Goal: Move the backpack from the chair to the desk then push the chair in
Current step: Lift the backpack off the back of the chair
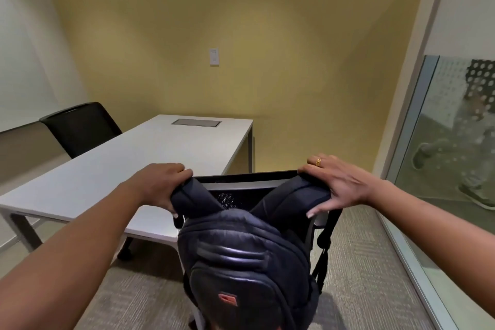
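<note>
The dark navy backpack (246, 254) hangs off the back of the mesh office chair (241, 185), its padded shoulder straps looped over the top rail; the left hand (160, 185) is clenched around the left strap, the right hand (337, 185) wrapped over the right one; the bag looks soft, quilted and moderately heavy, likely to sag once lifted; the straps are the sound hold; the white desk (128, 166) lies just beyond, its near corner beside the chair.

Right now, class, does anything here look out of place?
Yes: the backpack hangs by its straps over the chair's back, not on the desk. Both hands grip the straps.
</note>
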`<state>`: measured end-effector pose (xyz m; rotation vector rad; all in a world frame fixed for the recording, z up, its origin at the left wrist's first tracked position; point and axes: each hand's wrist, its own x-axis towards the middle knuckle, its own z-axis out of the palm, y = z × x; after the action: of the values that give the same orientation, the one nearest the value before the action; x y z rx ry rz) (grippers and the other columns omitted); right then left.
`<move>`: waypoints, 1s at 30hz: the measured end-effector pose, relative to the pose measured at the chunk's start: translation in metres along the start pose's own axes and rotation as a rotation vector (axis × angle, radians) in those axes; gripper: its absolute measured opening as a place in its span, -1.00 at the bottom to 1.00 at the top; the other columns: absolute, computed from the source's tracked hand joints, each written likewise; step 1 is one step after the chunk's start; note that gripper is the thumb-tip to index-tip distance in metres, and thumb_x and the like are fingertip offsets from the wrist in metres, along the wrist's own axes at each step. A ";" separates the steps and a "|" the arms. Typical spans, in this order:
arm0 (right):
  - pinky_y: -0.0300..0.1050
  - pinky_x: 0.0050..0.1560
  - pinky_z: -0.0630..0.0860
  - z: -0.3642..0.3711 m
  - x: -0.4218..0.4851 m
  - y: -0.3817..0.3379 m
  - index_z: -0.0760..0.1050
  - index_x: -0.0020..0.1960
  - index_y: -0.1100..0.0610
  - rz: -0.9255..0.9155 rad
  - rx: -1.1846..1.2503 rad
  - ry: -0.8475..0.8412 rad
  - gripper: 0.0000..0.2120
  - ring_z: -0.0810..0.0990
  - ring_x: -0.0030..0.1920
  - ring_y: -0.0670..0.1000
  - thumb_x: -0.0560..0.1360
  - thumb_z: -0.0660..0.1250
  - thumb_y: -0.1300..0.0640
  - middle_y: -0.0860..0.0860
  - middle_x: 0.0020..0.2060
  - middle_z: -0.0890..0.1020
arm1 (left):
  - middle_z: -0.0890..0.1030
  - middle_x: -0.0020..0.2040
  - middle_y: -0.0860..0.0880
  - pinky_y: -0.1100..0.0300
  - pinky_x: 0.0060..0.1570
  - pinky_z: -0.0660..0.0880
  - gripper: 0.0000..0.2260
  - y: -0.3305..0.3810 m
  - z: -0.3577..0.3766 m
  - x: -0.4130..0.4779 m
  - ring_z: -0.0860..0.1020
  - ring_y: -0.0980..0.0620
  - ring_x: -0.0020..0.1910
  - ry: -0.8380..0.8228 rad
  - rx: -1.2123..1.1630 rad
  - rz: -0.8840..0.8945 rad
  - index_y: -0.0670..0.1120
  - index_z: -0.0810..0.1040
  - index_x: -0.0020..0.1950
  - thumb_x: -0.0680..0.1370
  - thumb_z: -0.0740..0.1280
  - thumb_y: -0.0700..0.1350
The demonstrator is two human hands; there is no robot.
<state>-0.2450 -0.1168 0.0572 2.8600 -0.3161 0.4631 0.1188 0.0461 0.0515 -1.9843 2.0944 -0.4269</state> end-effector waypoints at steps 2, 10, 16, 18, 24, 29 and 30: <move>-0.03 -0.17 0.40 -0.003 0.010 -0.008 0.39 0.08 0.13 -0.005 0.009 0.016 -0.23 0.36 -0.20 -0.03 0.23 0.18 -0.52 0.01 -0.19 0.44 | 0.52 0.09 0.02 0.19 -0.08 0.44 -0.29 -0.006 0.005 -0.010 0.49 0.01 0.02 -0.061 -0.003 -0.054 0.05 0.30 0.19 0.17 0.42 0.33; -0.12 -0.20 0.28 -0.031 0.016 -0.020 0.37 -0.03 0.15 -0.009 0.046 0.017 -0.28 0.35 -0.24 0.00 0.24 0.19 -0.49 -0.02 -0.21 0.38 | 0.59 -0.03 0.00 0.18 -0.08 0.46 -0.27 -0.009 -0.015 -0.029 0.51 0.02 -0.07 -0.234 -0.301 -0.090 -0.02 0.45 0.12 0.06 0.53 0.28; -0.20 -0.26 0.17 -0.082 0.010 -0.027 0.35 -0.07 0.15 -0.002 0.015 0.042 -0.28 0.29 -0.26 -0.06 0.24 0.14 -0.52 -0.01 -0.22 0.38 | 0.53 0.16 0.05 0.25 0.05 0.42 -0.18 -0.003 -0.038 -0.047 0.50 0.07 0.09 -0.288 -0.584 -0.129 0.04 0.37 0.30 0.11 0.60 0.12; -0.23 -0.31 0.15 -0.101 0.008 -0.034 0.36 -0.09 0.18 -0.015 0.003 0.043 -0.25 0.28 -0.27 -0.07 0.23 0.12 -0.53 0.02 -0.23 0.40 | 0.49 0.18 0.07 0.21 0.10 0.42 -0.20 0.005 -0.042 -0.053 0.47 0.05 0.14 -0.244 -0.669 -0.106 0.05 0.35 0.31 0.14 0.61 0.04; -0.14 -0.29 0.27 -0.152 -0.010 -0.055 0.37 -0.10 0.21 -0.020 -0.091 0.011 -0.21 0.33 -0.28 0.02 0.22 0.09 -0.55 0.06 -0.24 0.42 | 0.29 0.41 0.00 0.12 0.28 0.30 -0.07 0.056 -0.039 -0.072 0.30 -0.01 0.35 -0.038 -0.854 -0.028 0.02 0.11 0.44 0.19 0.50 0.15; 0.01 -0.25 0.40 -0.189 -0.042 -0.067 0.36 -0.12 0.21 0.031 -0.169 -0.001 -0.22 0.38 -0.27 0.10 0.23 0.12 -0.54 0.07 -0.26 0.41 | 0.10 0.51 0.07 -0.08 0.44 -0.15 -0.13 0.133 -0.038 -0.071 -0.05 0.12 0.49 0.425 -0.486 0.142 0.10 0.11 0.46 0.26 0.30 0.41; 0.02 -0.25 0.41 -0.197 -0.049 -0.068 0.36 -0.12 0.22 0.051 -0.185 0.002 -0.21 0.38 -0.27 0.11 0.22 0.11 -0.54 0.08 -0.27 0.41 | 0.10 0.51 0.10 -0.04 0.43 -0.20 -0.18 0.152 -0.039 -0.068 -0.08 0.18 0.47 0.465 -0.477 0.219 0.11 0.15 0.45 0.29 0.29 0.40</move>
<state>-0.3298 0.0068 0.2105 2.6770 -0.4101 0.4225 -0.0324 0.1227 0.0310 -1.9940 2.9008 -0.4034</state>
